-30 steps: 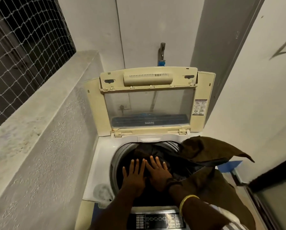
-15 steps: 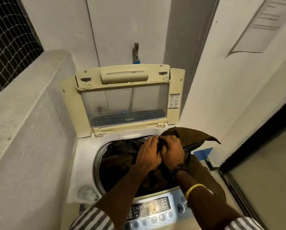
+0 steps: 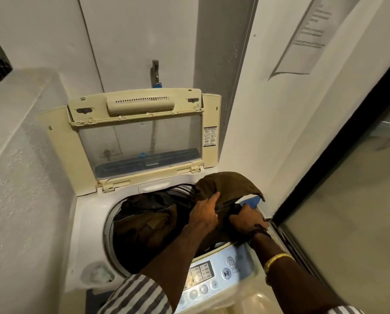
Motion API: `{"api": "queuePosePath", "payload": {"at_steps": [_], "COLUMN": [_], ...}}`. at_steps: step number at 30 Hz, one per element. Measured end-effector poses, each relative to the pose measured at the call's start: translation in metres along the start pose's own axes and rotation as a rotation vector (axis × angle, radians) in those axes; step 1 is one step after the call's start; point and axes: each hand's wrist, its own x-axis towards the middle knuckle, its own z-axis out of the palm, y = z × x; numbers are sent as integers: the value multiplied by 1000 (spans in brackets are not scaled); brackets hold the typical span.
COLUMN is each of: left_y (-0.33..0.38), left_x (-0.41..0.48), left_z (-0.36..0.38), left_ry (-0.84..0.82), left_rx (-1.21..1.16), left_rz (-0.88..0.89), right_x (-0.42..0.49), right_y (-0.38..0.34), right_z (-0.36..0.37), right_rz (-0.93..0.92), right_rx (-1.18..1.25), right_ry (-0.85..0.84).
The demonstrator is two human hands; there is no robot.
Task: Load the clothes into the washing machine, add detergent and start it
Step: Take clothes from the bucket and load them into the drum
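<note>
Gripping the brown garment (image 3: 225,184) with left hand (image 3: 204,215) and right hand (image 3: 248,219), both curled tight into cloth, at the right rim of the washing machine (image 3: 87,223). Likely gathering the overhang to stuff onto the dark clothes (image 3: 148,223) in the tub, with lid (image 3: 139,137) raised for access.

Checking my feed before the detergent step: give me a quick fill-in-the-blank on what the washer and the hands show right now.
1. The washing machine's lid stands ____.
2. The left hand and right hand both grip the brown garment at the drum's ____ side.
3. The gold bangle sits on the ____ wrist.
Missing words: open; right; right.
</note>
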Motion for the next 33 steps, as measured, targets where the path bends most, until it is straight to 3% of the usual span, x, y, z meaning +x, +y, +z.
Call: {"api": "queuePosePath", "payload": {"at_steps": [2, 10, 15, 19, 27, 33], "left_y": [-2, -9, -12, -22, -75, -112], "left_x": [-4, -14, -19, -27, -61, -78], "left_z": [0, -14, -35, -61, -89, -76], "left_ry": [16, 188, 407, 596, 777, 680], "left_rx": [-15, -120, -194, -265, -326, -214], "left_rz": [-22, -91, -223, -342, -503, -447], "right_x": [8, 5, -8, -28, -60, -73], "right_y": [8, 4, -47, -95, -162, -174], "right_z": [0, -16, -15, -11, 27, 53], "right_rz": [-15, -42, -355, -504, -752, -788], "right_rx": [-9, 13, 193, 221, 489, 420], "right_ry": [-4, 243, 427, 521, 396, 328]}}
